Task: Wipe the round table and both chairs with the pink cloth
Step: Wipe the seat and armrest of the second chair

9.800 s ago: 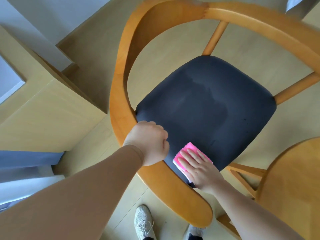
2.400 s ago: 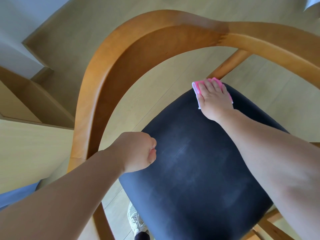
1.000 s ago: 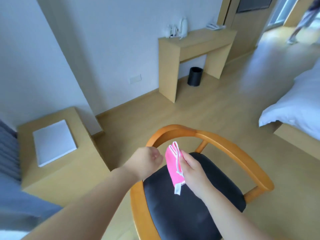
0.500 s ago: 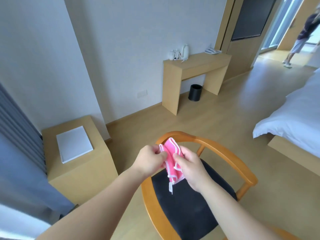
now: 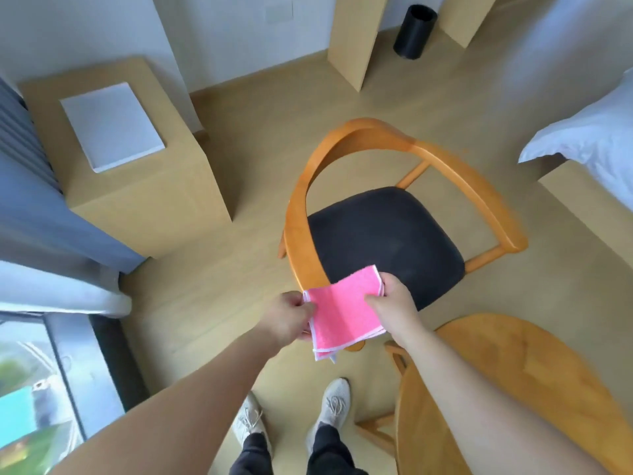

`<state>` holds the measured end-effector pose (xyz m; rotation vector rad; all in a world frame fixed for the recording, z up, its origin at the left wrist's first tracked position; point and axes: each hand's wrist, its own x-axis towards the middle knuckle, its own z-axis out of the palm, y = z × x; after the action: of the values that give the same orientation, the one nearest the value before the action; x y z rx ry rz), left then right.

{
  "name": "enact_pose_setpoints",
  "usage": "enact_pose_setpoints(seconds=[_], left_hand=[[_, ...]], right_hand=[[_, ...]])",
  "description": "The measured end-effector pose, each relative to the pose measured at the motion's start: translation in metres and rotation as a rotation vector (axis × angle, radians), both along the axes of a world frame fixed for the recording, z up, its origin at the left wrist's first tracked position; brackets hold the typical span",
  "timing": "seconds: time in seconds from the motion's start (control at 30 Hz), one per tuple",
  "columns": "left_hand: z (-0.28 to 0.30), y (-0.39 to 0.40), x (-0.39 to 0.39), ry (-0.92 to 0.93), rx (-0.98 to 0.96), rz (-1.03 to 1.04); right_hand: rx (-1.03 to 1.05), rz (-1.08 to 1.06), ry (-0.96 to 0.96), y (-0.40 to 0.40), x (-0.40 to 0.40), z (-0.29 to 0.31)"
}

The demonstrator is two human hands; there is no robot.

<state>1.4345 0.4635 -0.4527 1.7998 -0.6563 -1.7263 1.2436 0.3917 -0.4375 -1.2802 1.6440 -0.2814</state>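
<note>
A: Where do we have the pink cloth (image 5: 344, 311)?

B: We're holding it folded flat in the air, just in front of the chair (image 5: 387, 234), over the near end of its curved wooden armrest and the front edge of its dark seat.

A: And our hands?

B: Our left hand (image 5: 286, 318) pinches the cloth's left edge. Our right hand (image 5: 392, 305) grips the right edge, fingers curled round it.

A: What else stands round the chair?

B: The round table (image 5: 513, 389) is just to the right of its front, nearest us. A wooden cabinet (image 5: 144, 186) with a white pad (image 5: 111, 125) on top stands left of the chair; a black bin (image 5: 414, 30) sits well beyond it, by the wall. A bed (image 5: 589, 132) lies off to the chair's right, and our pale shoes (image 5: 334, 404) are on the floor before it.
</note>
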Motion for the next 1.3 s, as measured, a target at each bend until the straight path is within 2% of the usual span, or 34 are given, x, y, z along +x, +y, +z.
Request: enact_pose_setpoints(seconds=[0.1,0.27,0.4,0.47,0.53,0.57,0.63,0.77,1.0,1.3], left_hand=[[-0.034,0.013,-0.005,0.028,0.063,0.026],[-0.078,0.023,-0.014,-0.035,0.17,0.036],[-0.091,0.029,-0.015,-0.149,0.224,-0.082],[-0.091,0.029,-0.013,-0.216,0.222,-0.151],[-0.091,0.027,-0.01,-0.281,0.212,-0.151],[-0.09,0.027,-0.008,-0.311,0.208,-0.139],[-0.089,0.026,-0.003,-0.367,0.195,-0.139],[-0.087,0.029,0.005,-0.392,0.168,-0.196],[-0.09,0.034,0.018,-0.382,0.129,-0.211],[-0.096,0.036,0.035,-0.366,0.12,-0.17]], right_hand=[[0.034,0.032,0.1,-0.005,-0.006,-0.034],[0.011,0.152,0.198,-0.015,-0.016,-0.078],[0.088,0.305,0.342,-0.008,-0.021,-0.098],[-0.016,0.402,0.426,0.001,-0.021,-0.1],[-0.204,0.51,0.424,0.009,-0.017,-0.098],[-0.235,0.558,0.404,0.013,-0.013,-0.098],[-0.167,0.626,0.408,0.022,-0.003,-0.101],[-0.067,0.571,0.491,0.039,0.016,-0.117],[-0.161,0.479,0.643,0.039,0.026,-0.132],[-0.216,0.436,0.674,0.034,0.041,-0.137]])
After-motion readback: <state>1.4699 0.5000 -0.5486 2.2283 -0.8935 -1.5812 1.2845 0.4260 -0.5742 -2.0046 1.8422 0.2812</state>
